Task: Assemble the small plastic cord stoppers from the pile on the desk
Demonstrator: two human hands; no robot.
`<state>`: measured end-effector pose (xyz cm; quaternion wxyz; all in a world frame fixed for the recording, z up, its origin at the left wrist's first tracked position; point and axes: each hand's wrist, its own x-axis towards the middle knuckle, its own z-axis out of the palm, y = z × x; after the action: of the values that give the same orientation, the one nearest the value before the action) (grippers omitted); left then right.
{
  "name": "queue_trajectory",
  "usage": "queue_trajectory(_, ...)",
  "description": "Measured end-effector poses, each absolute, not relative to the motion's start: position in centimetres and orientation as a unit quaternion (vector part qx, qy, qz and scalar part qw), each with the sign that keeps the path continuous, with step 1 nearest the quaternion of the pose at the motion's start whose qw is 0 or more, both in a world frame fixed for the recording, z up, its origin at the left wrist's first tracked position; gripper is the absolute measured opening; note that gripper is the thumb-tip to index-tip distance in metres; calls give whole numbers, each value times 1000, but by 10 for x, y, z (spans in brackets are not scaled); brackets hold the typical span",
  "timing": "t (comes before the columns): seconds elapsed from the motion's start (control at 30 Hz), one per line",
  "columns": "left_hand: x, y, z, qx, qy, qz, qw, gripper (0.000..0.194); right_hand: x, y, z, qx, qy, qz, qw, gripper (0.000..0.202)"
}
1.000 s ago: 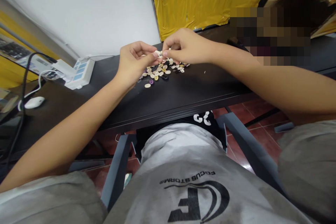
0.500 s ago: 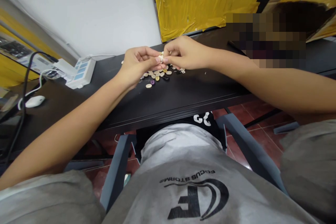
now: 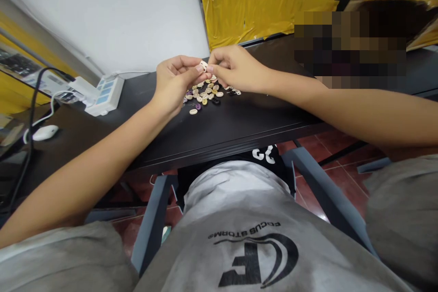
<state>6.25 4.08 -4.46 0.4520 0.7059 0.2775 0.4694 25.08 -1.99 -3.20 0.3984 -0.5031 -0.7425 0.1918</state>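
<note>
From my end, the black desk [image 3: 232, 118] runs across the middle of the frame, with yellow plastic sheeting [image 3: 270, 0] at upper centre. My right hand [image 3: 239, 68] has its thumb and fingers pinched narrow on a small white piece; my left hand [image 3: 171, 80] grips the same piece between thumb and fingers. Left of them I see a white power strip [image 3: 106, 93]. Scattered oval pieces [image 3: 205, 96], cream, yellow, purple and black, lie on the desk below my hands. A white computer mouse [image 3: 45, 132] sits at far left. Smallest is the white piece [image 3: 204, 65], between my fingertips, above the desk.
</note>
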Motion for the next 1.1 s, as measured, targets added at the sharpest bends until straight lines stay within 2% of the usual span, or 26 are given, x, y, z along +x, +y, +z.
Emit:
queue_trajectory(0.2,58,50,-48,748,278,424,428,37,255,-23,-24,-537,-736,178,371,18)
queue_trajectory(0.33,58,49,-47,735,270,431,449,48,261,-20,-24,-545,-735,151,373,18)
queue_trajectory(0.5,63,39,-46,741,287,418,440,32,262,-19,-24,-529,-736,169,387,26)
queue_trajectory(0.8,61,45,-44,721,304,447,433,24,268,-8,-25,-530,-722,196,399,29)
queue_trajectory(0.9,56,49,-41,735,316,423,425,17,273,-11,-19,-554,-700,197,404,30)
queue_trajectory(0.97,55,49,-42,775,312,376,400,11,277,-17,-11,-591,-686,211,369,33)
queue_trajectory(1.1,57,44,-45,864,286,271,312,6,293,-17,-3,-670,-664,223,245,32)
